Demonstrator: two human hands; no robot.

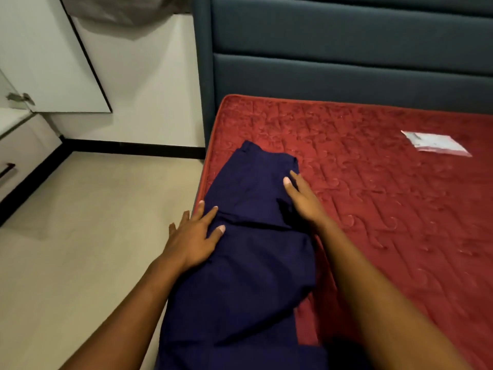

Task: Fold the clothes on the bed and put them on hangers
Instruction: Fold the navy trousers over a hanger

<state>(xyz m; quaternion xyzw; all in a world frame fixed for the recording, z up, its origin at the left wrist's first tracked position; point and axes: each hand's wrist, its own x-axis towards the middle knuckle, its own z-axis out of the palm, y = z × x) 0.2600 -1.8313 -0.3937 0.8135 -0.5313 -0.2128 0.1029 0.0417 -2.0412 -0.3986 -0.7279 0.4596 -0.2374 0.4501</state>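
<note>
Navy blue trousers (248,263) lie lengthwise along the left edge of the red quilted mattress (373,196), waistband toward the headboard. My left hand (192,236) lies flat with spread fingers on the garment's left edge, partly over the mattress side. My right hand (304,198) presses flat on the right side near the waistband. No hanger is in view.
A dark teal padded headboard (346,49) stands behind the mattress. A flat clear plastic packet (434,144) lies on the far right of the bed. To the left are beige floor tiles (80,236), a white cabinet door (48,62) and a drawer unit (16,161).
</note>
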